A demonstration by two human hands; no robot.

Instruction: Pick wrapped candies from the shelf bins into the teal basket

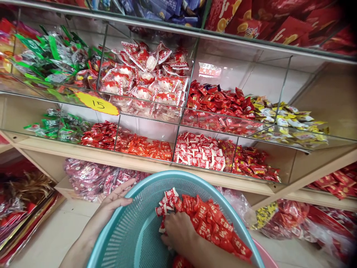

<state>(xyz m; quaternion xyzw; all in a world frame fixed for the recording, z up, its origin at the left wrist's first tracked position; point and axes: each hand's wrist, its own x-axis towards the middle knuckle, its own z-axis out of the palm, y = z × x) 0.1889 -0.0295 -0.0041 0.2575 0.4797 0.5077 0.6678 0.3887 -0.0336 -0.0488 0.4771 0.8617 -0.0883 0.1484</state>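
A teal plastic basket with mesh sides is tilted towards me at the bottom middle. My left hand grips its left rim, thumb on the edge and fingers along the outside. Inside the basket, my right hand is closed, with its fingers curled downward around red-and-white wrapped candies; the fingertips are partly hidden. A heap of red-orange wrapped candies fills the basket's right side, next to that hand. Bare mesh shows at the left of the basket.
Glass-fronted shelf bins hold more red-and-white candies, orange-red candies and green-wrapped sweets. A yellow tag reads 15. Below the wooden ledge lie bagged goods. Part of a pink container shows beneath the basket.
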